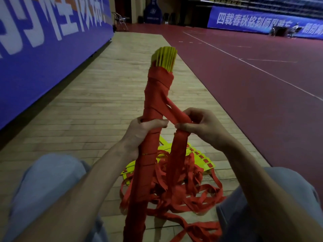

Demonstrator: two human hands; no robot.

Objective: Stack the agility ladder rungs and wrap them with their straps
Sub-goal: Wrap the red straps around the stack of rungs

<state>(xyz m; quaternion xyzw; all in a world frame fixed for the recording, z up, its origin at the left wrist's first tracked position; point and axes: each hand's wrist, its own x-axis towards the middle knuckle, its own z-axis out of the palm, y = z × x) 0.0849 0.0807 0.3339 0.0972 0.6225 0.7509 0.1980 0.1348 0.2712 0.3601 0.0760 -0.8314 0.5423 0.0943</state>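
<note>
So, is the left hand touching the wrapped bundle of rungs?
Touching. The head view shows the left hand gripping the wrapped bundle, fingers curled round it.

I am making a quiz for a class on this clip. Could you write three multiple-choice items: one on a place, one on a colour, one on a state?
1. Where do the loose yellow rungs lie?
A. on the wooden floor
B. on a chair
C. across the person's lap

2. What colour are the straps wound round the bundle?
A. blue
B. red
C. white

3. What is the right hand doing?
A. lying flat on the floor
B. hanging idle
C. pinching a bunch of straps

Answers:
1 A: they lie on the planks beyond the held bundle.
2 B: red bands cover it up to its yellow tips.
3 C: its fingers curl round straps that lead off the bundle.
</note>
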